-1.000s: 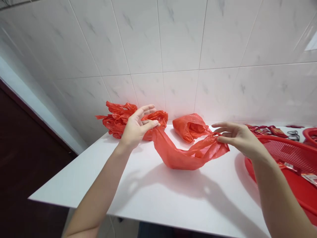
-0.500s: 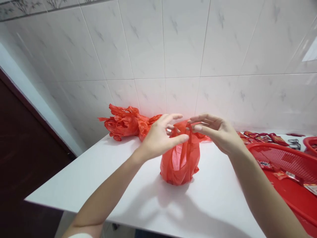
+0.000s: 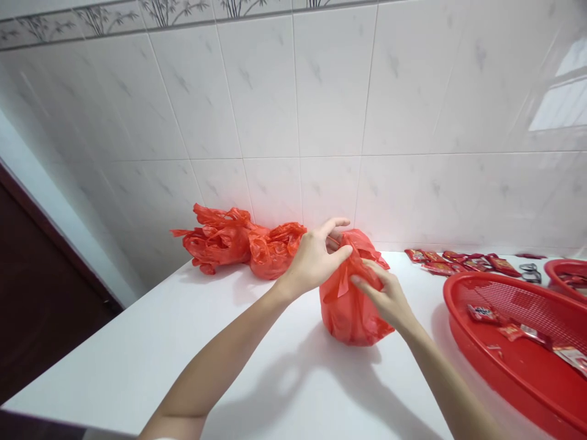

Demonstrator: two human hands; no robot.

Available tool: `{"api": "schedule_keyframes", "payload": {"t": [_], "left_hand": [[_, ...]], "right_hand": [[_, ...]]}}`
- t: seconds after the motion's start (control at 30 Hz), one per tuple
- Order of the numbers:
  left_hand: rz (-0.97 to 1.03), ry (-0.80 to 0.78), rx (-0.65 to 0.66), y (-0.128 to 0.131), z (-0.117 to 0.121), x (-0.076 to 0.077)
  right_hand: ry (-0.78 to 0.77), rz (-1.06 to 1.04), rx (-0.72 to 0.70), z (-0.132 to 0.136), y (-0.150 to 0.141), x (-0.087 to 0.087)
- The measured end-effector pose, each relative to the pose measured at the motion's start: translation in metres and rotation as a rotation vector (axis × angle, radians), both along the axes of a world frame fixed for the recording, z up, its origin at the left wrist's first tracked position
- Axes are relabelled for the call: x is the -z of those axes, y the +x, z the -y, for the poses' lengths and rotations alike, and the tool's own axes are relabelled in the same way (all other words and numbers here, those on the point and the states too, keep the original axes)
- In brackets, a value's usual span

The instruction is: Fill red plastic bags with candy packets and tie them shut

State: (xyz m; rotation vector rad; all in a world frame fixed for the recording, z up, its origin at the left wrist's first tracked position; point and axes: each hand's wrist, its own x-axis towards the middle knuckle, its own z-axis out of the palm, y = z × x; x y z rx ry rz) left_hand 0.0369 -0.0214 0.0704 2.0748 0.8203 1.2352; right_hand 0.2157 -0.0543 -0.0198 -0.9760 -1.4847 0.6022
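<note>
A filled red plastic bag point(image 3: 351, 311) stands upright on the white table, its top gathered and crumpled. My left hand point(image 3: 318, 253) is at the upper left of the bag, with the thumb and some fingers closed on the gathered plastic and the index finger stretched out above it. From the right, my right hand point(image 3: 387, 296) pinches a fold of the same bag just below its top. Some fingertips of both hands are hidden by the plastic. What lies inside the bag cannot be seen.
Other red plastic bags point(image 3: 220, 241) lie bunched against the tiled wall point(image 3: 270, 110). On the right stands a red basket point(image 3: 477, 348) with several small packets inside. More red packets point(image 3: 477, 263), scissors point(image 3: 531, 273) and a second red basket point(image 3: 553, 269) are behind it.
The bag now appears turned, with its top bunched. My right hand has come down onto the bag's side, and my left hand has closed on its top. The view has shifted.
</note>
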Motion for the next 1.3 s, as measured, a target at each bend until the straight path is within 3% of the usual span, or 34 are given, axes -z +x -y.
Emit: {"api": "schedule_keyframes", "payload": {"t": [0.17,0.3,0.4,0.53,0.6,0.67,0.77,0.87,1.0,1.13,1.23,1.3], "left_hand": [[-0.024,0.025,0.019,-0.021,-0.007,-0.009],[0.011,0.026,-0.045,-0.056,-0.016,-0.007],[0.149,-0.006,-0.177,-0.082,-0.021,0.025],[0.316,-0.122,-0.287,-0.101,-0.018,0.096],[0.347,-0.168,-0.24,-0.1,-0.013,0.124],[0.336,-0.218,-0.148,-0.093,-0.01,0.138],[0.332,-0.283,-0.03,-0.077,-0.011,0.137],[0.334,-0.34,-0.019,-0.069,-0.016,0.131],[0.272,-0.397,-0.016,-0.073,-0.013,0.124],[0.29,-0.377,0.012,-0.082,-0.002,0.105],[0.324,-0.375,-0.05,-0.084,-0.009,0.094],[0.289,-0.343,-0.149,-0.083,-0.023,0.097]], "right_hand": [[-0.122,-0.476,-0.168,-0.007,0.006,0.012],[-0.168,-0.607,-0.231,-0.016,0.015,0.02],[-0.204,-0.695,-0.253,-0.026,0.016,0.031],[-0.241,-0.841,-0.288,-0.037,0.01,0.042],[-0.245,-0.853,-0.287,-0.039,0.007,0.043],[-0.242,-0.836,-0.28,-0.04,0.005,0.042],[-0.236,-0.799,-0.288,-0.04,0.005,0.039],[-0.227,-0.744,-0.291,-0.04,0.006,0.035],[-0.207,-0.651,-0.288,-0.033,0.012,0.028],[-0.267,-0.533,-0.349,-0.021,0.025,0.015],[-0.324,-0.503,-0.374,-0.023,0.032,0.013],[-0.349,-0.534,-0.32,-0.031,0.03,0.021]]}}
